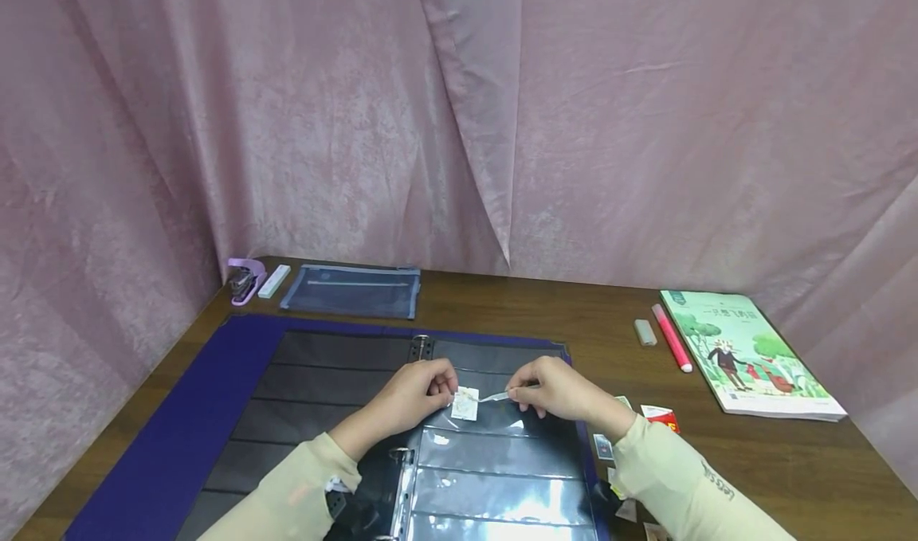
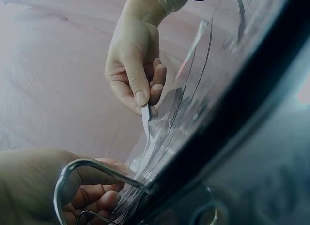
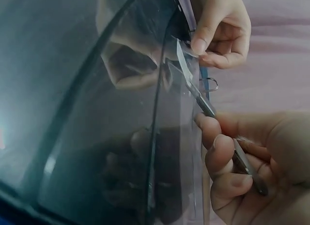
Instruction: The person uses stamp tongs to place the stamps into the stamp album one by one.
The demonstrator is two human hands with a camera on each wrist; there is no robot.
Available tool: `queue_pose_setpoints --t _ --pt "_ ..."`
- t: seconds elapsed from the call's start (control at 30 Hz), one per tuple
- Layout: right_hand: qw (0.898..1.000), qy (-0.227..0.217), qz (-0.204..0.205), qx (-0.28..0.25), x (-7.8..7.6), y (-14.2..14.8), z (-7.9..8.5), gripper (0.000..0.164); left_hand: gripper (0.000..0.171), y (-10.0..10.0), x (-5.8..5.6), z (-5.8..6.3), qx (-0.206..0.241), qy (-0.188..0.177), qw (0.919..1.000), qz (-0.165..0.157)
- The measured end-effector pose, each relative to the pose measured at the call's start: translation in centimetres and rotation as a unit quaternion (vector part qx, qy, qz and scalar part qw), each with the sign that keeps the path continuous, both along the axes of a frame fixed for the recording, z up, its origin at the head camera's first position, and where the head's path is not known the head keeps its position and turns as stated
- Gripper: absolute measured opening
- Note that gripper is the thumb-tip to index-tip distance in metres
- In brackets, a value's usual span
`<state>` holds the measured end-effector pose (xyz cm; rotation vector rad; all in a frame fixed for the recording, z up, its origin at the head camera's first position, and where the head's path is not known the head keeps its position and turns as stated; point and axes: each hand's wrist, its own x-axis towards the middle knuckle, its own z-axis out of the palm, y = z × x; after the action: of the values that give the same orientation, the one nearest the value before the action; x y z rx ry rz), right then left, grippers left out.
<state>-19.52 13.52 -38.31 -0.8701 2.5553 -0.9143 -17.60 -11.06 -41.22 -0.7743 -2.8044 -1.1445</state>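
Note:
My right hand [image 1: 551,386] holds slim metal tweezers [image 3: 203,104] between thumb and fingers, their tips pointing left. Beside those tips a small pale stamp-like piece of paper [image 1: 465,404] lies at a clear pocket of the album page [image 1: 502,449]. With thumb and forefinger my left hand [image 1: 412,393] pinches the pocket's clear film at the paper's left edge. The left wrist view shows a metal binder ring [image 2: 60,186] in front of that hand. Whether the tweezers grip the paper is too small to tell. The open blue album [image 1: 182,413] has dark pocket pages.
Several small stamp-like papers [image 1: 603,447] lie right of the album, partly under the right sleeve. Farther right are an eraser [image 1: 645,332], a pink marker [image 1: 672,339] and a green-covered book [image 1: 749,354]. A purple stapler [image 1: 247,280], a white box [image 1: 274,281] and a zip pouch [image 1: 351,291] lie behind.

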Motion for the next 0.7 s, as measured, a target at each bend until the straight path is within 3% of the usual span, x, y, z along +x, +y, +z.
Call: queue_pose_setpoints --t 0.4,0.7 --pt "0.999 -0.02 0.025 0.027 -0.8 1.0 1.4 0.015 0.015 0.0 -0.1 -0.1 -0.005 0.006 1.0 0.002" --pt "0.999 0.015 0.014 0.034 -1.4 0.9 2.2 0.014 0.015 0.0 -0.1 -0.1 -0.009 0.001 0.9999 0.006"
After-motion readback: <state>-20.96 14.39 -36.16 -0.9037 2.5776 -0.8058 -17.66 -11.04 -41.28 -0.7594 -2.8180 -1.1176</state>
